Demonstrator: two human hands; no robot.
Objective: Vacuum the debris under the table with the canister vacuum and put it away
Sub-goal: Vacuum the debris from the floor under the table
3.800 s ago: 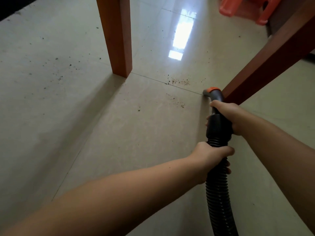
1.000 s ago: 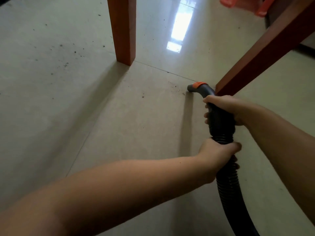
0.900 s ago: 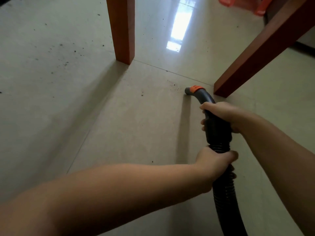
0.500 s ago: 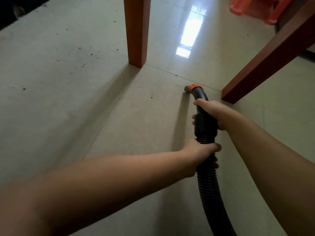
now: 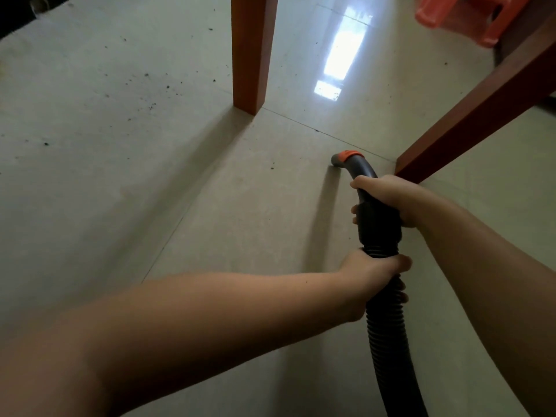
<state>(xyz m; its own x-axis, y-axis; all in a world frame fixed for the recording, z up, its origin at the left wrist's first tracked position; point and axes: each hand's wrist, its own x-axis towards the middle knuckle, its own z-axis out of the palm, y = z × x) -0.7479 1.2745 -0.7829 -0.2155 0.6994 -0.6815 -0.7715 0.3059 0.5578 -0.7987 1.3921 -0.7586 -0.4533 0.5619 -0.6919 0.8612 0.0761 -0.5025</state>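
Hands share the hose [image 5: 388, 332]: right hand [image 5: 388, 200] wraps its fingers round the rigid handle to aim the nozzle [image 5: 341, 159], low at centre frame beside a table leg [image 5: 469, 115]; left hand [image 5: 368, 278] grips behind, steadying. Debris [image 5: 144, 94] remains upper left on the floor [image 5: 210, 221].

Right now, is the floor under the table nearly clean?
Partly. The tile right around the nozzle looks clean. Both hands, left hand and right hand, grip the vacuum hose, with the nozzle down by the right table leg. Dark specks left of the middle table leg remain, then putting it away.
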